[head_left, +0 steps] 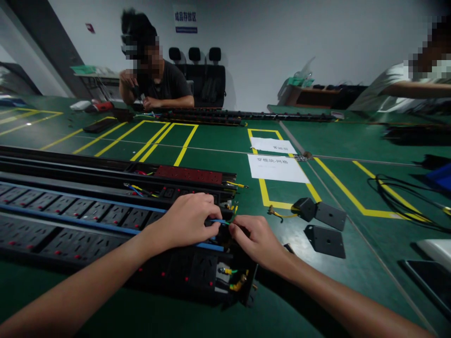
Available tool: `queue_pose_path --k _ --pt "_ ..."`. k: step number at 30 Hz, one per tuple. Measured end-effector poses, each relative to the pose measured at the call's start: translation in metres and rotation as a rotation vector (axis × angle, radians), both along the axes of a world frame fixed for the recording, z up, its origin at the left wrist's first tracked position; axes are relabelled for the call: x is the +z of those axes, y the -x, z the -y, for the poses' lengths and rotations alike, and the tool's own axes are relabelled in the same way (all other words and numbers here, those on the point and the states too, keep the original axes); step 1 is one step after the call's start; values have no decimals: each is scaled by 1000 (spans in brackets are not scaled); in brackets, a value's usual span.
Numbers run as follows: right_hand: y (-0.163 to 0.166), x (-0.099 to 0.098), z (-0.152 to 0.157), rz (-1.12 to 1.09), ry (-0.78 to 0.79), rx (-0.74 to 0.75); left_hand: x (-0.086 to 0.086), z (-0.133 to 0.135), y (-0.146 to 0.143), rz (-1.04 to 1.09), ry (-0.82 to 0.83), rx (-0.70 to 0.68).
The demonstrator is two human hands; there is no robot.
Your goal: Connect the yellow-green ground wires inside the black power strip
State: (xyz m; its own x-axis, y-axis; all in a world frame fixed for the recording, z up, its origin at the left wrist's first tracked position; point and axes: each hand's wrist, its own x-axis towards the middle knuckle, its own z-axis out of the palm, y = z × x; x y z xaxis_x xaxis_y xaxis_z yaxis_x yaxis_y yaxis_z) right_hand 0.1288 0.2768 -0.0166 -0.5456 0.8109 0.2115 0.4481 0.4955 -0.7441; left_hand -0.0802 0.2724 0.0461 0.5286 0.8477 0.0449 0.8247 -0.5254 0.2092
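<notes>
Several long black power strips [81,220] lie side by side on the green table [218,141], their open ends toward the middle. My left hand [188,220] rests on the end of one strip, fingers pinched on a thin blue wire [220,221]. My right hand [255,239] meets it from the right, fingers closed on the same wire at the strip's open end. Yellow-green wires [235,283] stick out of the nearest strip's end. A strip with a red socket panel [188,174] lies behind.
Black metal end caps [324,227] lie to the right of my hands. Two white paper labels [276,167] sit inside yellow floor-tape boxes. A coil of black cable [398,197] lies far right. One person sits across the table; another person's arm shows at the top right.
</notes>
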Motion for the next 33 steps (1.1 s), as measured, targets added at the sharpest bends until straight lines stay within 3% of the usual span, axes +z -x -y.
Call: queue_pose_path --k 19,33 --pt "-1 -2 1 40 8 -20 -2 0 0 -22 -36 -29" --pt "-1 -3 0 66 30 46 -3 0 3 13 -15 -30"
